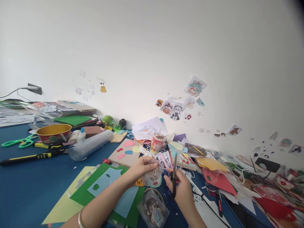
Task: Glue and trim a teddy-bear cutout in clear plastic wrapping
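Observation:
Between the thumb and fingers of my left hand point(145, 167) is a clear-edged character cutout point(153, 179), held up above the table. My right hand point(182, 186) is wrapped round the handles of a pair of scissors point(175, 175), whose blades point upward just right of the cutout, apart from it. Below my hands lies a clear square packet with a printed character point(154, 211). Under my left forearm are a light blue sheet point(106, 180) with cut-out holes and a green sheet point(83, 193). An orange pumpkin cutout point(139, 182) shows beside my left hand.
A drink cup point(157, 143) with a straw stands behind my hands. To the left are a gold-lined bowl point(54, 133), a clear cylinder point(91, 145), green scissors point(21, 141) and a black-yellow tool point(28, 159). Heaped papers point(218, 180) cover the right side. Stickers point(177, 110) dot the wall.

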Motion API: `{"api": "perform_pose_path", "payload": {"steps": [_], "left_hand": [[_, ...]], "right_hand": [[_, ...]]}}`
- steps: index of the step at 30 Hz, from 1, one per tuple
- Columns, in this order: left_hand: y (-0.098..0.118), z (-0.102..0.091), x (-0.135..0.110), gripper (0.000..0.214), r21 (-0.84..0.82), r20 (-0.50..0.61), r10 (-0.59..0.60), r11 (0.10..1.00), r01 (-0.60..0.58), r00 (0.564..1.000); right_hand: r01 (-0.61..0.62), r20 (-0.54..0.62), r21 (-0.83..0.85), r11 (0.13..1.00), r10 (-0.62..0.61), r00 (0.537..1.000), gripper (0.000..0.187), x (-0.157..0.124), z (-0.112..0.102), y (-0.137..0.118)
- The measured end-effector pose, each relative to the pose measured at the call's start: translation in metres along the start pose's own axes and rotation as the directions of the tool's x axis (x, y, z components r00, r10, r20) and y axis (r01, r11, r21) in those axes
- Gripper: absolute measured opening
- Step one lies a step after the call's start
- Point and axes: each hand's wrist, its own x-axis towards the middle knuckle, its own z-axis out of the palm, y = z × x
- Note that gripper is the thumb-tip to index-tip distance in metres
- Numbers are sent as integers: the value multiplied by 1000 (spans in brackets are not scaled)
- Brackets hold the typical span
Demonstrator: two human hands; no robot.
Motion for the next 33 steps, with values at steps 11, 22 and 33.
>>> {"api": "perform_pose_path", "payload": {"steps": [11, 22, 33], "left_hand": [[-12, 11, 3, 36, 301, -58, -39, 952, 55, 998], [-21, 5, 5, 29, 529, 17, 48, 847, -49, 999], [-20, 15, 1, 23, 301, 47, -101, 950, 83, 994]], "right_hand": [[-235, 179, 420, 876, 174, 968, 17, 1, 10, -9], [-327, 231, 440, 836, 247, 941, 18, 2, 13, -12], [-284, 196, 467, 837, 215, 957, 17, 3, 11, -13]]}}
